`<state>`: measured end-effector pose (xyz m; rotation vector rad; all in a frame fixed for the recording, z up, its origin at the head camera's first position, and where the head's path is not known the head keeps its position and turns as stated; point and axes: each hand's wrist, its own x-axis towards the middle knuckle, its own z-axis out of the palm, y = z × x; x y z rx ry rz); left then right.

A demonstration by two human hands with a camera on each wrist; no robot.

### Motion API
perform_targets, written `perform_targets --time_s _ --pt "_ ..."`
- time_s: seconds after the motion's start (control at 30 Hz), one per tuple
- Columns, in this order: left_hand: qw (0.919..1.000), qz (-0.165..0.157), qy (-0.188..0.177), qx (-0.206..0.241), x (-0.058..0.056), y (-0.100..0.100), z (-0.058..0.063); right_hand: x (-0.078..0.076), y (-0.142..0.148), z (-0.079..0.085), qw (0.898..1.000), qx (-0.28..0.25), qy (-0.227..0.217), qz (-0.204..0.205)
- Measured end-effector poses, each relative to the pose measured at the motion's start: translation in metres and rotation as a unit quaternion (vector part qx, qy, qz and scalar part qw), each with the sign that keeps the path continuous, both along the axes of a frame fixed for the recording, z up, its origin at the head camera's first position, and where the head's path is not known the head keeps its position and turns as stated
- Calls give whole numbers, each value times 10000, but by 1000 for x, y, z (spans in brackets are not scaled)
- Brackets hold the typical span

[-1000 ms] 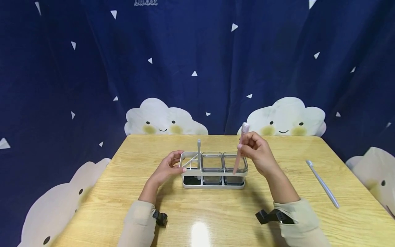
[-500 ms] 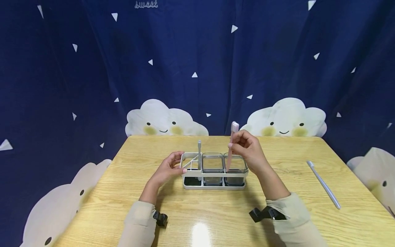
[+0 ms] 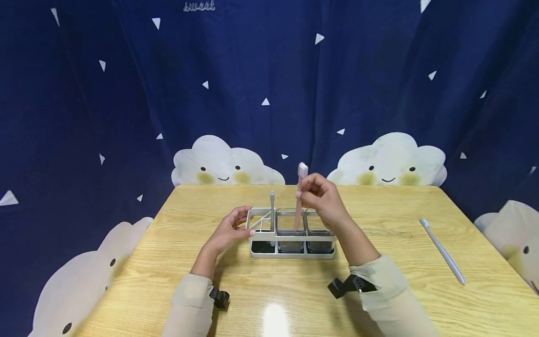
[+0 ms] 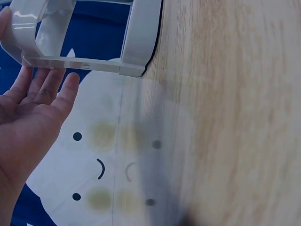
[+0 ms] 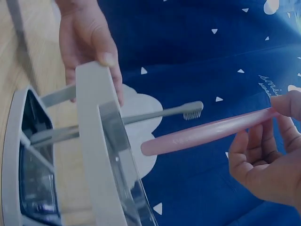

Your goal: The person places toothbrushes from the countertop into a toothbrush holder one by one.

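My left hand [image 3: 227,230] grips the left end of a white toothbrush holder [image 3: 263,237], thumb on its front rail and fingers behind. A grey toothbrush [image 3: 272,210] stands bristles up in the holder's divided left section. My right hand [image 3: 326,199] pinches a pink toothbrush [image 3: 297,217] near its head, bristles up, handle pointing down. In the head view the handle overlaps the middle clear cup [image 3: 284,229]. From the right wrist, the pink handle's end [image 5: 150,148] shows above the holder's top rail [image 5: 91,103], apart from it.
A second clear cup [image 3: 320,245] sits in the holder's right section. Far to the right, a light blue toothbrush [image 3: 442,252] lies on the wooden table [image 3: 168,281]. Behind the table hangs a dark blue curtain [image 3: 252,61] with white clouds.
My right hand has moved left with the pink toothbrush, from over the right cup to over the middle one, and the brush is now more upright. My left hand stays on the holder.
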<state>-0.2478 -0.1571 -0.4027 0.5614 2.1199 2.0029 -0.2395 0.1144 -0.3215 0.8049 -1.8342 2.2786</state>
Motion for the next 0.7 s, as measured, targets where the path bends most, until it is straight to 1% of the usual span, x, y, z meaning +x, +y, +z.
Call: perform_targets --time_s 0.13,0.3,0.47,0.6,0.7 --pt "10000 -22 11 -62 -1 -1 0 -1 -8 2 9995 -175 -268 53" --pt "10000 -21 17 -45 -2 -1 1 -4 -17 2 9963 -590 -612 155" --pt "10000 -25 41 3 -3 -1 1 -4 -25 -1 9938 -855 -664 262" --pt "10000 -20 27 -18 -2 -1 0 -4 -30 -7 9930 -892 -703 336" --pt "10000 11 -5 -25 -1 -1 -1 -5 -32 -12 9927 -857 -791 315"
